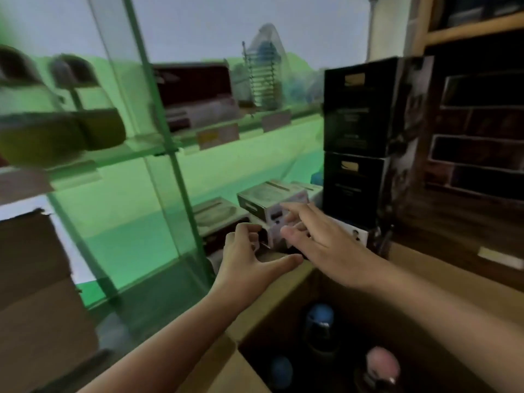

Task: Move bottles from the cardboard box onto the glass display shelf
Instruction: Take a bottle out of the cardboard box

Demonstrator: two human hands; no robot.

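Note:
An open cardboard box (286, 296) sits at the bottom right. Inside stand dark bottles: one with a blue cap (320, 316), a second blue-capped one (280, 370) and a pink-capped one (381, 361). My left hand (249, 259) hovers over the box's far corner, fingers curled loosely and thumb spread, holding nothing. My right hand (314, 236) reaches forward beside it with fingers spread, empty. The glass display shelf (133, 150) with green-tinted panes stands at the left, blurred.
Small white and grey boxes (269, 199) lie just beyond my hands. Two black cartons (357, 137) are stacked at the right, next to a dark wooden rack (479, 131). Another cardboard box (34, 279) stands at the left. Blurred items (56, 131) sit on the upper glass shelf.

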